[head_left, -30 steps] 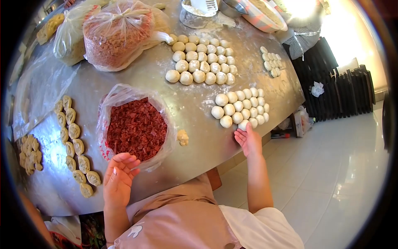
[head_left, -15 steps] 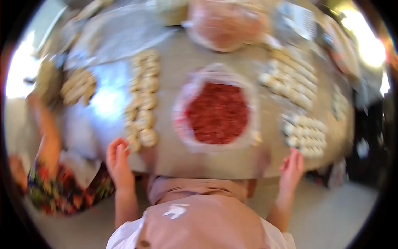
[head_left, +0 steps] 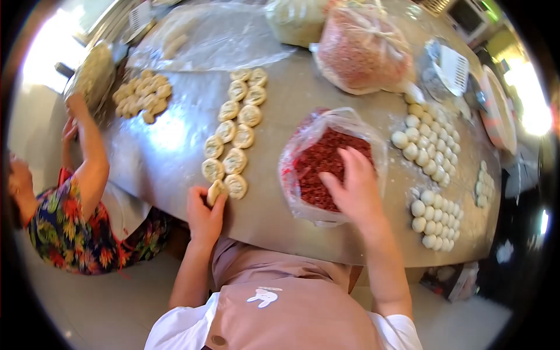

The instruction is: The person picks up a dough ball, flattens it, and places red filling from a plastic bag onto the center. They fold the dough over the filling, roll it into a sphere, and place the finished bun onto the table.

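My left hand (head_left: 204,219) pinches a small round dough piece (head_left: 216,191) between thumb and fingers at the near end of a double row of flat dough rounds (head_left: 234,161). Those rounds show pale, speckled centres. My right hand (head_left: 354,189) reaches over a clear plastic bag (head_left: 291,192) of dark red, crumbly filling (head_left: 329,149). Its thumb and forefinger are spread apart over the filling, and the fingertips touch or nearly touch it. No filling shows between them.
White dough balls (head_left: 434,219) stand in groups on the right of the metal table (head_left: 265,219). A tied bag of pink filling (head_left: 364,52) and a pale bag (head_left: 297,20) are at the back. A co-worker (head_left: 87,192) at left handles a large bowl (head_left: 93,73) beside piled dough pieces (head_left: 143,96).
My left hand has moved to the dough row and taken hold of a dough piece. My right hand has moved left and forward over the red filling. The view has shifted too.
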Demonstrator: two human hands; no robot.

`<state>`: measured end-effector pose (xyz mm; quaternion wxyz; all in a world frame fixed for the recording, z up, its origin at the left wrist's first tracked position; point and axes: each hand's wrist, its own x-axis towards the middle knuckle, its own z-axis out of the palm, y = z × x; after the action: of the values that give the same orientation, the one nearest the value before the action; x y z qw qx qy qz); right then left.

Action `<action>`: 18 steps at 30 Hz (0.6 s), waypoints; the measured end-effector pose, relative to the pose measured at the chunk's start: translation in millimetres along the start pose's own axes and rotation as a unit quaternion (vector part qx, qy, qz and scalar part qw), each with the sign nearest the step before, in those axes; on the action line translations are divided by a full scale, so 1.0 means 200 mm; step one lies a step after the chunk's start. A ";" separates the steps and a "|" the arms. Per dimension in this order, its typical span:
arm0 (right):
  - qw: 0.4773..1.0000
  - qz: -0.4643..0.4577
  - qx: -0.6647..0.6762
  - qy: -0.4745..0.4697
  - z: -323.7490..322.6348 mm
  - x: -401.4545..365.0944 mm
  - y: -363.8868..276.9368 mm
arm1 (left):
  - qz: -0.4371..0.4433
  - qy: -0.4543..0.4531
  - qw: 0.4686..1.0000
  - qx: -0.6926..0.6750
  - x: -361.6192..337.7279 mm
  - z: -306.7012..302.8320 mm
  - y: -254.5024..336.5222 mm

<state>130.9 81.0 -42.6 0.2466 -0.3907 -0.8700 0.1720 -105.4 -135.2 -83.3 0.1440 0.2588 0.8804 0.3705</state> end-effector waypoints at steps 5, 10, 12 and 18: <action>0.982 0.007 -0.052 -0.182 0.01 0.03 -0.17 | -0.032 -0.069 0.954 -0.291 -0.01 -0.04 -0.05; 0.985 0.040 -0.046 -0.159 -0.08 -0.01 -0.02 | -0.118 -0.215 0.776 -0.581 -0.01 -0.14 0.09; 0.986 0.045 -0.064 -0.144 -0.08 -0.02 -0.01 | -0.168 -0.195 0.737 -0.625 -0.04 -0.09 0.29; 0.966 0.107 -0.029 -0.233 -0.07 0.00 0.01 | -0.191 -0.421 0.695 -0.551 -0.09 0.11 0.60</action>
<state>140.4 83.0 -31.9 0.0062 -0.4378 -0.8612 0.2582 -38.6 -60.9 -9.7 0.6838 0.0880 0.3966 0.6061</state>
